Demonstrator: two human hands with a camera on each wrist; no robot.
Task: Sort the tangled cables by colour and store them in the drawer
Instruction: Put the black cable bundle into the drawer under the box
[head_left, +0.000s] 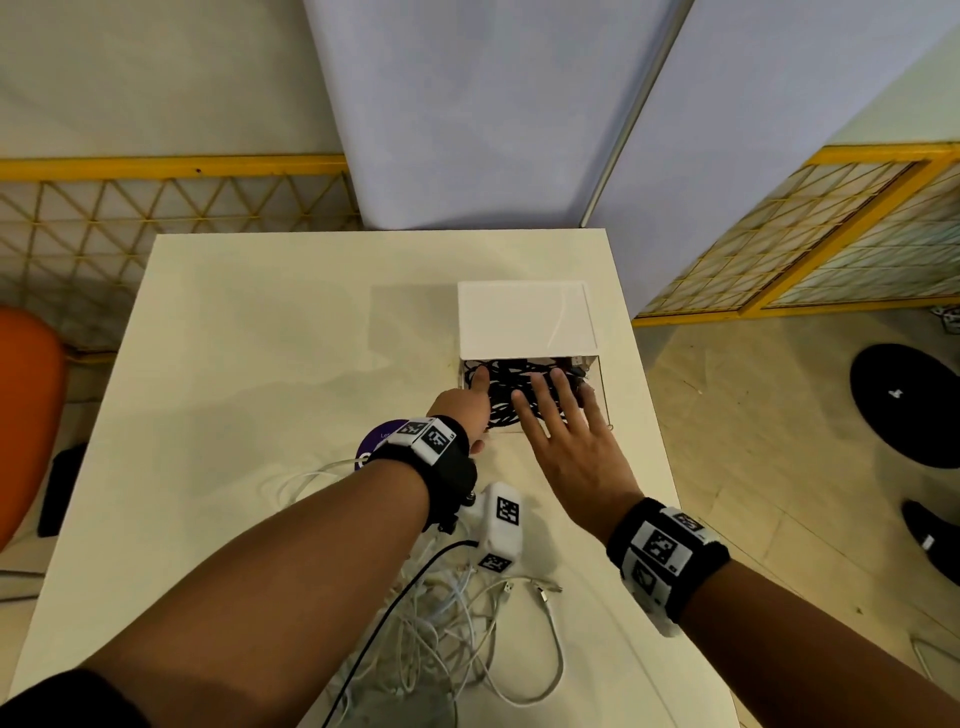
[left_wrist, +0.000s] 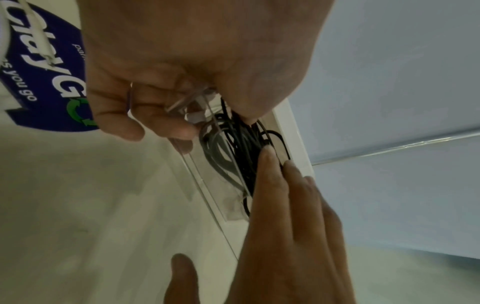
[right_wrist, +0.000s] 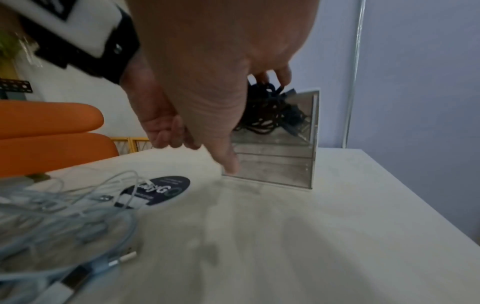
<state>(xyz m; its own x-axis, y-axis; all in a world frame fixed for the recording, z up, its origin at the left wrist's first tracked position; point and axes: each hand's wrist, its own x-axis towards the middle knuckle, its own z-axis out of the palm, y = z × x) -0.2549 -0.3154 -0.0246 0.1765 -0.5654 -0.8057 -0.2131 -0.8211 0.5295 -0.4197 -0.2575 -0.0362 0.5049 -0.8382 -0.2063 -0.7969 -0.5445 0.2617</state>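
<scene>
Black cables (head_left: 511, 395) sit in the open clear drawer (head_left: 602, 395), far right on surface (head_left: 249, 332). Left hand (head_left: 465, 402) pokes in, index extended. Right hand (head_left: 566, 431) flat, fingers spread, pressing cables. White cables (head_left: 467, 618) near edge.

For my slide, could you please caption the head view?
Both hands press black cables into the open drawer; white cables wait on the table.
</scene>
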